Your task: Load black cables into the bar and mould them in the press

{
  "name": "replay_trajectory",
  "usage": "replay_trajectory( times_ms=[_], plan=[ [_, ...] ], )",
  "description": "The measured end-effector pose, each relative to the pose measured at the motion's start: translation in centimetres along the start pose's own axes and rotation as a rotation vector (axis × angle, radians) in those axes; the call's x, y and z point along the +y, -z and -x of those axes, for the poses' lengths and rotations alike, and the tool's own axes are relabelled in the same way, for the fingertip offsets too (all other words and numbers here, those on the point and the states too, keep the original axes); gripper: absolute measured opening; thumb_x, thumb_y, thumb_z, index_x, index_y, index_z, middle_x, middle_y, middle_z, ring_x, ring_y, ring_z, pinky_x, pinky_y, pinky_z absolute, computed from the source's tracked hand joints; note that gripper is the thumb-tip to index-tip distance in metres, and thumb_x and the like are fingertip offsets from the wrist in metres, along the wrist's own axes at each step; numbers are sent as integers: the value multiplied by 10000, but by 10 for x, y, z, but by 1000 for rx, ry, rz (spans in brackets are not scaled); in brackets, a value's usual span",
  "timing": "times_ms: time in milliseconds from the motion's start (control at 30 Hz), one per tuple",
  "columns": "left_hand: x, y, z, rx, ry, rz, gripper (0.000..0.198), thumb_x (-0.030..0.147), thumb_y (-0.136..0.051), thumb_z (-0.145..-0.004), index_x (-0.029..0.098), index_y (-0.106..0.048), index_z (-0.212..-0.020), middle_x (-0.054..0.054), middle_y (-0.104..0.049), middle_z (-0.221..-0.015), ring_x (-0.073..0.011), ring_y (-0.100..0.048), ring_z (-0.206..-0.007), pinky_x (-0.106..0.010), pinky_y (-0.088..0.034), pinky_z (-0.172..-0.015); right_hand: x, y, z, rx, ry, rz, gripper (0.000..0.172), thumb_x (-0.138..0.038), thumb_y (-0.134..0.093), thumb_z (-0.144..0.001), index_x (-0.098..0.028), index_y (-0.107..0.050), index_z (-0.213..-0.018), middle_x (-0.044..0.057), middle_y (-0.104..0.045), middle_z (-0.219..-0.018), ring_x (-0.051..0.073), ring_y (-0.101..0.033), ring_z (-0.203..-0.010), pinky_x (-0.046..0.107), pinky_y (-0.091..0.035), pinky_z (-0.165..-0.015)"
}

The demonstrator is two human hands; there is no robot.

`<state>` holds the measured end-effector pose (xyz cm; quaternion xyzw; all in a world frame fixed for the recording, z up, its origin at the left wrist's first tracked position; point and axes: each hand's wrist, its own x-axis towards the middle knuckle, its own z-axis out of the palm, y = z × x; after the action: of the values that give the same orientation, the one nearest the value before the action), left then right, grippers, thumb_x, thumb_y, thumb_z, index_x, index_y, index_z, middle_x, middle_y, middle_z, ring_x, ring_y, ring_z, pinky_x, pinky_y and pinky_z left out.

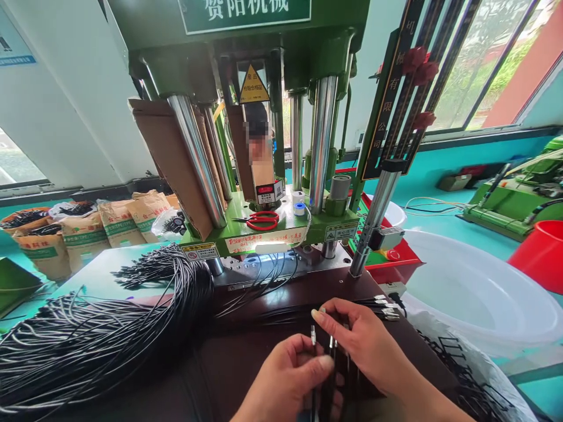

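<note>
My left hand (288,375) is closed in a pinch on thin black cables (324,351) with small metal tips, held upright over the dark brown worktop (246,346). My right hand (365,346) lies over the same cables from the right, fingers curled around them. More metal-tipped cable ends (387,309) lie on the worktop just beyond my right hand. A thick bundle of black cables (114,328) spreads across the left of the bench, its strands running toward the mould plate (264,266).
A green vertical press (264,117) with chrome columns stands straight ahead, red scissors (263,220) on its table. A large white plastic basin (484,293) sits right, a red bucket (543,255) beyond it. Paper sacks (83,234) line the left wall.
</note>
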<state>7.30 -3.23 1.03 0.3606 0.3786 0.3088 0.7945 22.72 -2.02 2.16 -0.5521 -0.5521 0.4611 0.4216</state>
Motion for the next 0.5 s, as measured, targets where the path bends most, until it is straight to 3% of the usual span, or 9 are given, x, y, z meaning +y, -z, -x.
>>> replay_trajectory(
  times_ms=[100, 200, 267, 400, 500],
  plan=[
    [-3, -6, -2, 6, -72, -128, 410, 311, -795, -612, 165, -475, -821, 25, -603, -690, -55, -509, -412, -182, -421, -409, 4, -5, 0, -6, -99, -191, 325, -481, -605, -812, -193, -537, -679, -72, -417, -561, 85, -344, -505, 209, -296, -456],
    [-2, -11, 0, 113, -107, -276, 293, 329, -680, -729, 182, -464, -862, 57, -564, -658, -28, -409, -324, -162, -318, -318, 8, -7, -1, 16, -215, -329, 345, -498, -627, -789, -202, -490, -675, -94, -361, -519, 66, -269, -451, 199, -199, -400],
    [0, -12, 2, 184, -132, -321, 225, 345, -608, -787, 187, -473, -873, 55, -552, -660, -44, -429, -339, -173, -337, -322, 9, -6, 0, 55, -211, -317, 367, -511, -621, -791, -199, -478, -661, -93, -375, -520, 58, -265, -442, 194, -185, -395],
    [5, -7, 0, 235, -224, -232, 233, 342, -676, -759, 156, -549, -817, -17, -609, -776, -132, -603, -692, -242, -511, -646, 5, -5, 3, -21, -164, -252, 374, -531, -598, -795, -192, -501, -671, -89, -405, -518, 53, -308, -425, 185, -203, -391],
    [3, -5, -5, 66, -149, 40, 290, 396, -688, -762, 157, -560, -865, -53, -647, -821, -176, -641, -760, -311, -506, -726, 0, -8, 2, -113, -149, -187, 341, -509, -546, -829, -198, -516, -694, -98, -378, -468, 65, -302, -414, 191, -207, -393]
  ],
)
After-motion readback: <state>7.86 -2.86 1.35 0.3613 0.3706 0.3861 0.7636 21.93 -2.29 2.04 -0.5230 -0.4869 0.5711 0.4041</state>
